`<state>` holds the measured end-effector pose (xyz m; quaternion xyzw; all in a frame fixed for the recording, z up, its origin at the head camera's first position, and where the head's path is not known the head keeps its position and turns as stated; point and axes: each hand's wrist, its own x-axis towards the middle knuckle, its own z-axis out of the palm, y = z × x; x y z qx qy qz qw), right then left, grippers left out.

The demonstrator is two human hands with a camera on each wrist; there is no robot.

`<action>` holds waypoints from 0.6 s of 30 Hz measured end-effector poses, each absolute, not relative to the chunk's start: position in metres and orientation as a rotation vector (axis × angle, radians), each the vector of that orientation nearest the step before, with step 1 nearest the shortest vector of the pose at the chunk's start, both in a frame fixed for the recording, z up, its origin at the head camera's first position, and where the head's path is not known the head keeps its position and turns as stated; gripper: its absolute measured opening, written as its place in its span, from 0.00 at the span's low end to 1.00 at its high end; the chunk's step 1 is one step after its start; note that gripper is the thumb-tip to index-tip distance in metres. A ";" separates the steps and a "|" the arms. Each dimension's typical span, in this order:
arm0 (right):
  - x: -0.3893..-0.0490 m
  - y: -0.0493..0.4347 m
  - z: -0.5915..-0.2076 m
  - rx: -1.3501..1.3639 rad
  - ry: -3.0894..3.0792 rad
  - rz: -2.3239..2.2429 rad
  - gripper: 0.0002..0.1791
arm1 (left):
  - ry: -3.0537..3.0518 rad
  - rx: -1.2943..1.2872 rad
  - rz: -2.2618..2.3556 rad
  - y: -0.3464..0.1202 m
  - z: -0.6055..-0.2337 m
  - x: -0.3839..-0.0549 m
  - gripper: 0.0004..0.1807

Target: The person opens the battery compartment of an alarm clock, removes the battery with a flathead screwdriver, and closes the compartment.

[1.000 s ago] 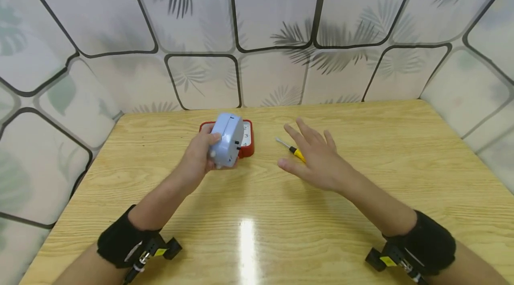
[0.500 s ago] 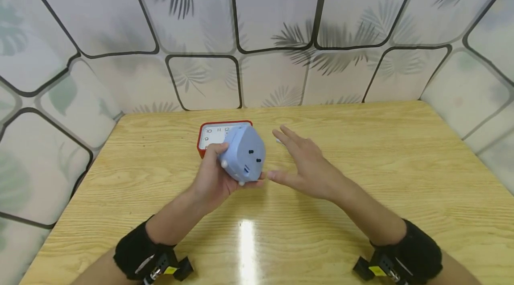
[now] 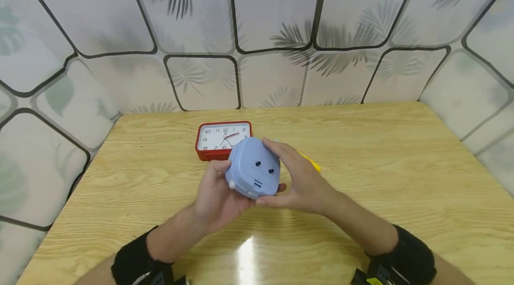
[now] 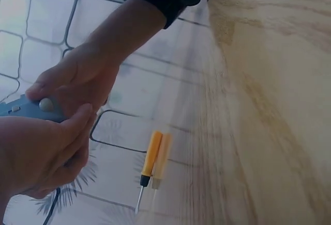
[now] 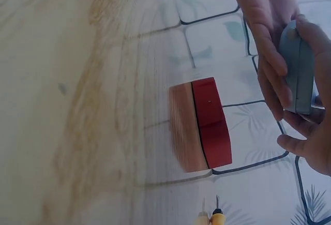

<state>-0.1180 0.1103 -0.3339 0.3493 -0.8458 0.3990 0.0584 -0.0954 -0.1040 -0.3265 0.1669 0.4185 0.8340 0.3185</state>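
Observation:
My left hand grips a light blue alarm clock from its left side and underneath, above the table. Its back faces up toward the head camera, showing two black knobs and a small slotted cover near the bottom edge. Small white feet stick out along that edge. Opposite, my right hand holds the clock's right side, forefinger at the top and thumb at the lower edge. In the right wrist view the blue clock appears edge-on between both hands. Its dial is hidden.
Behind the blue clock, a red rectangular alarm clock lies dial up on the wooden table, partly covered in the head view. A yellow-handled screwdriver lies beyond my right hand. Patterned fabric encloses the table's back and sides.
My left hand has brought the blue clock right and nearer, turning its back upward and uncovering the red clock's dial. My right hand has moved left and taken hold of the blue clock.

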 end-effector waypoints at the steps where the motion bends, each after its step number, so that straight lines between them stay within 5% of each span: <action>1: -0.117 0.110 -0.334 1.059 -2.545 1.200 0.61 | 1.115 0.445 2.186 -0.104 -0.326 -0.095 0.35; 12: -0.122 0.119 -0.335 1.123 -2.498 0.969 0.62 | 2.096 0.608 1.828 -0.125 -0.319 -0.113 0.32; 18: -0.129 0.121 -0.337 1.186 -2.518 0.854 0.60 | 2.506 1.002 1.459 -0.135 -0.321 -0.119 0.52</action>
